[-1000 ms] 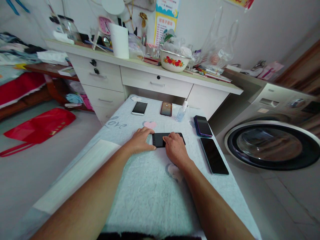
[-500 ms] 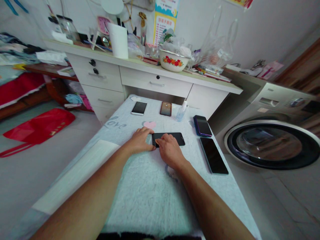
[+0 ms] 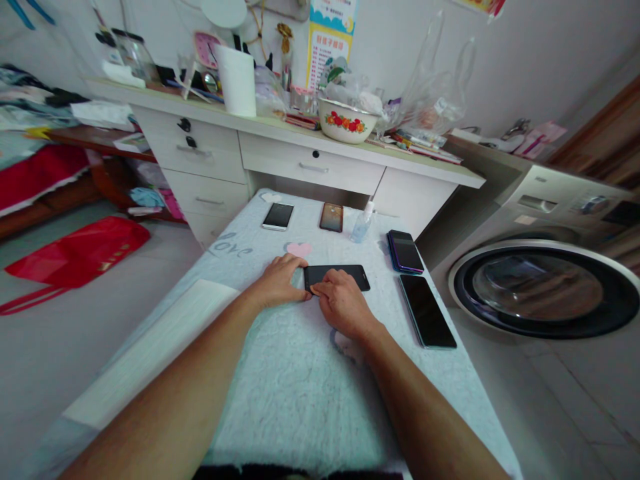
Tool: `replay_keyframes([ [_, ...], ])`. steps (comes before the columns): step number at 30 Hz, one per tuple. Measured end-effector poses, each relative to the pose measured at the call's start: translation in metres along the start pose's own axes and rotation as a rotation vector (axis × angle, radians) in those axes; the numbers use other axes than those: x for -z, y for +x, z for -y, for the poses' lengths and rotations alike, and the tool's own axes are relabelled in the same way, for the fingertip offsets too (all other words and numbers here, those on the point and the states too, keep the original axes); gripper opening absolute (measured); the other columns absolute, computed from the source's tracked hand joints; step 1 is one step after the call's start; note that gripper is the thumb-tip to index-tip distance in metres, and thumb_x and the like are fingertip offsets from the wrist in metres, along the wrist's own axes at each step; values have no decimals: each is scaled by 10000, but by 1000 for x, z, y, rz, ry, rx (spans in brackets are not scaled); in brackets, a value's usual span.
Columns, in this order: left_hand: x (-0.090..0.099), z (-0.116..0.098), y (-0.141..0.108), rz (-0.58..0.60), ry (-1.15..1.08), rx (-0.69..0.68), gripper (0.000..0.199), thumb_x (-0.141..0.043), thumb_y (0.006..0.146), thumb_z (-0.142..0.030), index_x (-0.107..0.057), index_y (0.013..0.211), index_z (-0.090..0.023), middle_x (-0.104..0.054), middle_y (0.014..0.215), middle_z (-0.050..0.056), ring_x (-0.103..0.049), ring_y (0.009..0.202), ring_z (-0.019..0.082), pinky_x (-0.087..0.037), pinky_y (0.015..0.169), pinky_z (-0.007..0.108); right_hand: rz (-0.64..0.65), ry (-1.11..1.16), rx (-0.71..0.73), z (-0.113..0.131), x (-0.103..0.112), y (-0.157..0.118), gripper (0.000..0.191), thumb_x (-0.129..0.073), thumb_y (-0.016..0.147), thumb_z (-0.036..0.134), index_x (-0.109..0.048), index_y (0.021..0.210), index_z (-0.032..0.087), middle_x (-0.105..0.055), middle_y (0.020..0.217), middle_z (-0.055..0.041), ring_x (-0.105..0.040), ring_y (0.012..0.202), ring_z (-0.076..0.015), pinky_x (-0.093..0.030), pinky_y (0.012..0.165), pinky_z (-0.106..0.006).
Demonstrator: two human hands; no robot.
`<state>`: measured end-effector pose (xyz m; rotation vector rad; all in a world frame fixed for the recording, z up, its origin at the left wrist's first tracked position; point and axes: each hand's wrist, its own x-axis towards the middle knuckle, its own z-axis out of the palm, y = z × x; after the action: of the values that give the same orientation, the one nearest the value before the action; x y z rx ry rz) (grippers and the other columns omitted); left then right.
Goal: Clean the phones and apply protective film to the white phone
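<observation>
A black smartphone (image 3: pixel 345 273) lies flat, screen up, on the cloth-covered table (image 3: pixel 280 400). My left hand (image 3: pixel 280 281) grips its left end, fingers at the far corner and thumb at the near one. Over the screen near that same end is my right hand (image 3: pixel 345 300), closed, with its fingertips pressed down by the near edge. Whatever those fingertips may hold is too small to make out. A large dark tablet-like phone (image 3: pixel 429 312) and a phone with a purple-blue edge (image 3: pixel 406 252) rest to the right.
Farther back on the table are a white-framed phone (image 3: pixel 279 217), a brownish phone (image 3: pixel 332 217) and a clear spray bottle (image 3: pixel 363 223). A white drawer desk (image 3: pixel 310 160) stands behind, carrying a flowered bowl (image 3: pixel 347 121). At the right is a washing machine (image 3: pixel 540 200); a red bag (image 3: pixel 80 253) lies on the floor.
My right fingertips have shifted slightly toward the near left corner of the phone. My left hand and the phone have stayed in place.
</observation>
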<state>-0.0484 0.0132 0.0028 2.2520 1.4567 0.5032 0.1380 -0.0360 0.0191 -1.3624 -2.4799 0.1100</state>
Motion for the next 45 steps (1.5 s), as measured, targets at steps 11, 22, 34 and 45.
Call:
replay_keyframes([
  [11,3,-3,-3,14,-11,13,600,-722,577,-394,-547,1125,-225,-530,1182,69,-483,1121,301,-396,956,411,-18,10,-5,-8,0,-1,264,-468,891,171,-721,962,190,-589,917,-70,-495,853,-180,-354,785,-306],
  [22,-2,1,0,-10,0,-8,590,-705,588,-409,-558,1125,-211,-546,1179,78,-496,1113,290,-391,965,393,15,37,24,6,-3,1,246,-469,884,113,-688,953,202,-567,931,-57,-462,861,-173,-322,760,-286],
  [34,-1,1,-1,11,-9,-8,629,-729,585,-425,-546,1143,-201,-527,1201,88,-481,1129,302,-393,964,405,26,32,20,-5,5,-3,264,-508,858,137,-729,977,220,-575,919,-56,-475,861,-174,-333,787,-305],
  [45,2,-2,-2,12,-26,0,594,-722,585,-400,-546,1125,-227,-532,1185,73,-480,1127,300,-395,961,414,2,11,16,-15,5,-5,237,-505,887,172,-735,937,203,-583,904,-60,-482,842,-171,-342,777,-306],
])
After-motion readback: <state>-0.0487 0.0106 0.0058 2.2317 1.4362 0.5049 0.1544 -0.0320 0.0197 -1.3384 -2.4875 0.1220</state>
